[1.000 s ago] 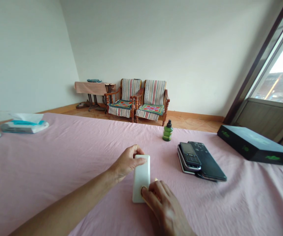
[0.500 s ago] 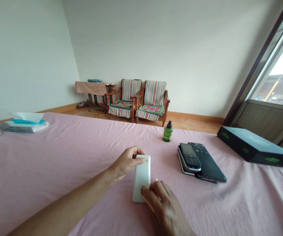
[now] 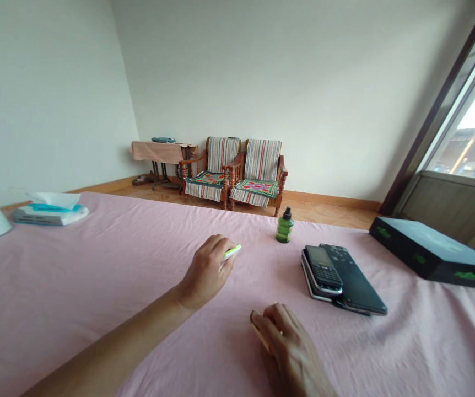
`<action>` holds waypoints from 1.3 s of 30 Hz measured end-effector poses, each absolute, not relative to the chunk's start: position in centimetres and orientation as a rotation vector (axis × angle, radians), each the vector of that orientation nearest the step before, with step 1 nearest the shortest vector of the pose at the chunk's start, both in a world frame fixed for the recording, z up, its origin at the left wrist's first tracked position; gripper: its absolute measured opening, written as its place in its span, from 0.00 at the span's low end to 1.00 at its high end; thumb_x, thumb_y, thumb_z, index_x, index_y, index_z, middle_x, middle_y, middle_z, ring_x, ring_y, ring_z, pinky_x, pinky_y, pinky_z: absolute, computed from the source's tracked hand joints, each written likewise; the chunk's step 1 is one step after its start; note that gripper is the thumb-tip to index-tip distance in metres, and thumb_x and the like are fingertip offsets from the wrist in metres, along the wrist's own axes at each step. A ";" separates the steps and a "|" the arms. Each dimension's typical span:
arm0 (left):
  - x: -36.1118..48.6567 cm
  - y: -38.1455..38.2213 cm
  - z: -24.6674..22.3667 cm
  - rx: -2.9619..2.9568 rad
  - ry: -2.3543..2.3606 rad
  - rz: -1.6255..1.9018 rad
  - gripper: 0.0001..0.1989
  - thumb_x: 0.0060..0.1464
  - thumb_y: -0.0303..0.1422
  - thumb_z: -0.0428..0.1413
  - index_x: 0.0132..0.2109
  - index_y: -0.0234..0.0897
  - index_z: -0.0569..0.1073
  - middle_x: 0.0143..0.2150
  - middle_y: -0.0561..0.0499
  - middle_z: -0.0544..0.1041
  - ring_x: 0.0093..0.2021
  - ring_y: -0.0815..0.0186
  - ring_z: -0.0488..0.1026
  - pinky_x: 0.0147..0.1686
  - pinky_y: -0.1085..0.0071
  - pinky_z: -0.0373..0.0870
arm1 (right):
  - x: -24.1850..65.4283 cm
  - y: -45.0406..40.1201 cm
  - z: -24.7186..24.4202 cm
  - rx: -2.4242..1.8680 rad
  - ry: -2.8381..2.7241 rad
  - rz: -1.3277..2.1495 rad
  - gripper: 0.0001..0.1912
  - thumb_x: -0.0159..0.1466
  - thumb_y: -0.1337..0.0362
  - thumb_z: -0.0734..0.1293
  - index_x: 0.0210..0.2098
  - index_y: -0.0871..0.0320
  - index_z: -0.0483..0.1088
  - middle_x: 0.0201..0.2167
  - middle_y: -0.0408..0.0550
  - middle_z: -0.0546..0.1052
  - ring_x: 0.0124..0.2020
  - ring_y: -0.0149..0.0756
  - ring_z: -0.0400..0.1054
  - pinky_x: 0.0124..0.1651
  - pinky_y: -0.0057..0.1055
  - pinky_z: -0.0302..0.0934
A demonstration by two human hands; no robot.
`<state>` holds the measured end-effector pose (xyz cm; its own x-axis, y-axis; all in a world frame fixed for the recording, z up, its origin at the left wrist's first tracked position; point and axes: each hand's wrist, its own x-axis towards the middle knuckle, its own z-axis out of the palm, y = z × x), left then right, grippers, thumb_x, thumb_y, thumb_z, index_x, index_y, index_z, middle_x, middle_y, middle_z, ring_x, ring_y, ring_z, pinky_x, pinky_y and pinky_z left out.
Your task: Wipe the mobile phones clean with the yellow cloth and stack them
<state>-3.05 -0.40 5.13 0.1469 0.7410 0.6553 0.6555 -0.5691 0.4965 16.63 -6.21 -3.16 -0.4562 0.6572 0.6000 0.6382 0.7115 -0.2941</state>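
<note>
My left hand (image 3: 208,267) is closed around a flat white slab-shaped device (image 3: 231,252). Only an end of it shows past the fingers, edge-on, with a bright yellow-green strip; the rest is hidden by the hand. Lower and to the right, my right hand (image 3: 289,350) rests low over the pink cloth, its fingers curled and pressed together. A pale yellowish edge shows under its index finger, but what it belongs to is hidden. The two hands are apart.
A green bottle (image 3: 284,226) with a black cap stands ahead. Right of my hands, a keypad phone (image 3: 324,267) lies stacked beside a larger black phone or tablet (image 3: 357,281). A black box (image 3: 436,251) is at far right, a tissue pack (image 3: 51,214) at far left. The pink cloth (image 3: 130,248) covers the surface.
The white device was flat between both hands; my left hand has lifted and turned it edge-on, away from the right hand. My right hand has let go of it and shifted slightly right.
</note>
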 end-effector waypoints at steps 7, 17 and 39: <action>-2.0 -0.8 4.1 2.510 1.372 1.203 0.16 0.48 0.21 0.51 0.45 0.38 0.71 0.39 0.49 0.70 0.40 0.62 0.69 0.42 0.68 0.66 | 16.8 -6.4 -2.1 -1.030 -2.231 0.044 0.18 0.54 0.81 0.59 0.38 0.55 0.69 0.32 0.48 0.70 0.32 0.38 0.65 0.33 0.29 0.62; -2.5 0.6 2.6 2.476 1.388 0.849 0.04 0.53 0.28 0.49 0.38 0.39 0.65 0.33 0.53 0.70 0.34 0.64 0.69 0.35 0.71 0.66 | 16.8 -6.0 -1.3 -1.127 -2.088 0.153 0.16 0.52 0.82 0.60 0.31 0.57 0.71 0.30 0.46 0.70 0.31 0.33 0.66 0.31 0.25 0.59; -2.1 3.3 3.7 2.439 1.531 0.199 0.31 0.35 0.38 0.65 0.50 0.38 0.68 0.51 0.45 0.71 0.53 0.53 0.67 0.52 0.66 0.61 | 20.2 -3.4 -1.9 -1.417 -1.661 0.668 0.15 0.63 0.59 0.58 0.22 0.58 0.64 0.17 0.43 0.69 0.20 0.30 0.64 0.20 0.22 0.47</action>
<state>-2.12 3.26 3.67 0.4369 0.8993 -0.0191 0.8646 -0.4140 0.2848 20.16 -3.36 -1.87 -0.0166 0.9680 0.2503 0.5256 0.2214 -0.8214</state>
